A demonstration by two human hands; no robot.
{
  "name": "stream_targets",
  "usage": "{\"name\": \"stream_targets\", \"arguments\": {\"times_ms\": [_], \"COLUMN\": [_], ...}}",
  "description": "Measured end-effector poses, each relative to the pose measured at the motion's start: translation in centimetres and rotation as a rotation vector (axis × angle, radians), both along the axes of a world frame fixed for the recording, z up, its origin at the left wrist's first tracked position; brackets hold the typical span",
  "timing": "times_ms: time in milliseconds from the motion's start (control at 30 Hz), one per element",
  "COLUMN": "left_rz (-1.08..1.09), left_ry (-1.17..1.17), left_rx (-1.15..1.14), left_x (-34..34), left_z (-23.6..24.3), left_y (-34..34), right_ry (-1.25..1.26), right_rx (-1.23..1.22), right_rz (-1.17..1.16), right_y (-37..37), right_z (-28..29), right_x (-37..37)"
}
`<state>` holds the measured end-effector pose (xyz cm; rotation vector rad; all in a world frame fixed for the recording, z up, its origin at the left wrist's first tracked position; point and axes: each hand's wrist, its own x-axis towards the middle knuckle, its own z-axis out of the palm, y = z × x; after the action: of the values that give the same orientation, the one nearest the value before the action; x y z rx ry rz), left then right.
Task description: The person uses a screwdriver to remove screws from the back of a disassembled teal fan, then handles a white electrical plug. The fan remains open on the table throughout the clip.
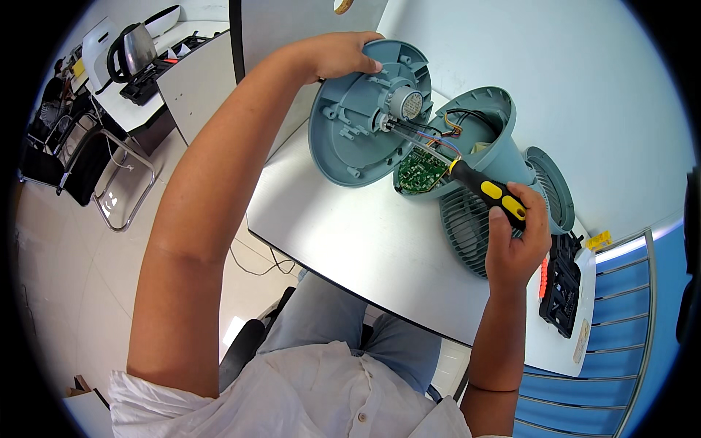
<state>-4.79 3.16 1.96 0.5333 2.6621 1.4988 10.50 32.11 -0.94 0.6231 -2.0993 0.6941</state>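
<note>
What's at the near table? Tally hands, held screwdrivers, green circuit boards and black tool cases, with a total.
Hands: 2 (left hand, right hand)
Held screwdriver: 1
Green circuit board: 1
Black tool case: 1
Total: 5

Matt plastic cover [352, 109], metal screwdriver shaft [426, 150]
The handle [480, 185] is moulded in plastic. A glossy finish is shown on the circuit board [421, 172]; the tabletop [328, 226] is finished smooth; the kettle [137, 50] is formed in metal.

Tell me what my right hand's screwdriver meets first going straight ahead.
Your right hand would likely drive the screwdriver into the small post on the teal cover; depth leaves present contact unclear.
</note>
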Motion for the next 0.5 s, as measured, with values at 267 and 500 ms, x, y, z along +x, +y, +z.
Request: {"name": "stream_targets", "arguments": {"times_ms": [267,500], "left_rz": [-0.016,-0.014], "left_ry": [-0.013,-0.005], "left_rx": [0.014,0.008], "left_x": [0.00,0.11], "left_z": [0.05,0.09], "left_y": [0.03,0.01], "right_ry": [-0.004,-0.021], "right_rx": [-0.012,-0.031], "right_rz": [0.008,0.013], "right_y": [0.21,0.17], "right_z": [-0.04,-0.04], "right_x": [-0.16,-0.14]}}
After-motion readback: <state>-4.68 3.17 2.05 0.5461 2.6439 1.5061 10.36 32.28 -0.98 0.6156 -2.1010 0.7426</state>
